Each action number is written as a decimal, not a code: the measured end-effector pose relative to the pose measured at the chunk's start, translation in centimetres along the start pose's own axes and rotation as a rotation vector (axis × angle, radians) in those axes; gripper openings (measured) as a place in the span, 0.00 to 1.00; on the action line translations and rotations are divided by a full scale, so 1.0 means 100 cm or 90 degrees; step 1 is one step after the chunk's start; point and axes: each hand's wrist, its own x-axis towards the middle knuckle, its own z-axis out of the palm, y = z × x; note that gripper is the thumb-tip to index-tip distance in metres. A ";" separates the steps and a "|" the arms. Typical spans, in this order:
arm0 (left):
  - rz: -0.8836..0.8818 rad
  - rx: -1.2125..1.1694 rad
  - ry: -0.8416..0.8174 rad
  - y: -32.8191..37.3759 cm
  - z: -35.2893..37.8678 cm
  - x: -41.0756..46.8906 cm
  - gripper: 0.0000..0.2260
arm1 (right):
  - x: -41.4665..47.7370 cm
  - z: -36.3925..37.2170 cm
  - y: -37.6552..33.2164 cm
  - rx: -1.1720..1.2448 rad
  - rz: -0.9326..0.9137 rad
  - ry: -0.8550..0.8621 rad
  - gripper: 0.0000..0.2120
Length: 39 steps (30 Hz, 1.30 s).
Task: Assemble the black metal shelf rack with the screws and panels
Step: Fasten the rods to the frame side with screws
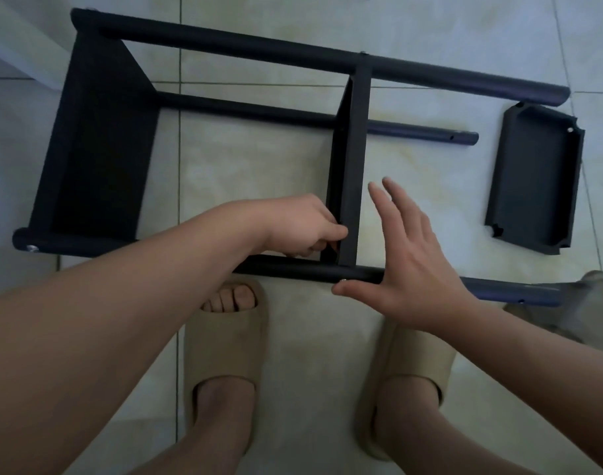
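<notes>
While I stand in my beige slippers (224, 341) on the tiled floor (258, 149), the black rack (258, 46) lies on its side just past my toes. My right hand (409, 265) is spread loose and grasps nothing, its thumb against the near pole (293, 267) beside a small screw (343, 280). My left hand (300, 228) pinches the lower end of the middle panel (353, 159) by that pole. Farther left, the end panel (97, 145) sits in the frame. Off to the right, a loose panel (533, 180) lies apart.
</notes>
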 end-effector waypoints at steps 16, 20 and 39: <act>-0.092 -0.146 0.007 -0.015 -0.014 0.014 0.17 | 0.026 -0.002 0.014 -0.113 -0.228 -0.061 0.52; -0.092 -0.225 -0.019 -0.020 -0.016 0.019 0.19 | 0.026 -0.001 0.015 -0.109 -0.228 -0.054 0.52; -0.082 -0.191 -0.096 -0.025 -0.024 0.031 0.06 | 0.024 0.000 0.014 -0.081 -0.226 -0.042 0.52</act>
